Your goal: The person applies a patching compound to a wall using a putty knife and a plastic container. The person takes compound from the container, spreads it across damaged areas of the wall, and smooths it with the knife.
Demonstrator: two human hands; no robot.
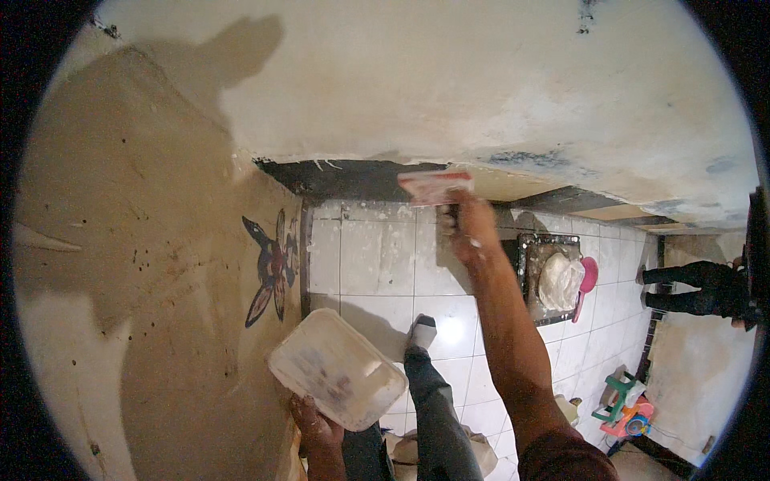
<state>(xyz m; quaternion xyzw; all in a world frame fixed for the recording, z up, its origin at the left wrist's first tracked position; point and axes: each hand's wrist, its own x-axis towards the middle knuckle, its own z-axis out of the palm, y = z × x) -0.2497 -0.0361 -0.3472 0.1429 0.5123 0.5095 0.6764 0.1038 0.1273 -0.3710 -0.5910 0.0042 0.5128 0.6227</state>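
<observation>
My right hand (475,228) is stretched out in front, its fingers closed round the handle of a putty scraper (433,187). The scraper has a wide red-edged blade smeared with white, up by the low dark strip (345,181) of the wall ahead; whether it touches the wall is unclear. Down at the left, my left hand (315,421) grips the near edge of a shallow white plastic tub (321,341). The tub is tilted, with whitish paste and grey smears inside.
A patchy plastered wall (449,88) rises ahead; the left wall (176,264) bears a painted flower (277,268). On the white-tiled floor, right, are a dark tray (525,276), a plastic bag of white stuff (560,280) and a pink dipper (589,275). Another person (694,284) stands far right, beyond a green stool (616,401).
</observation>
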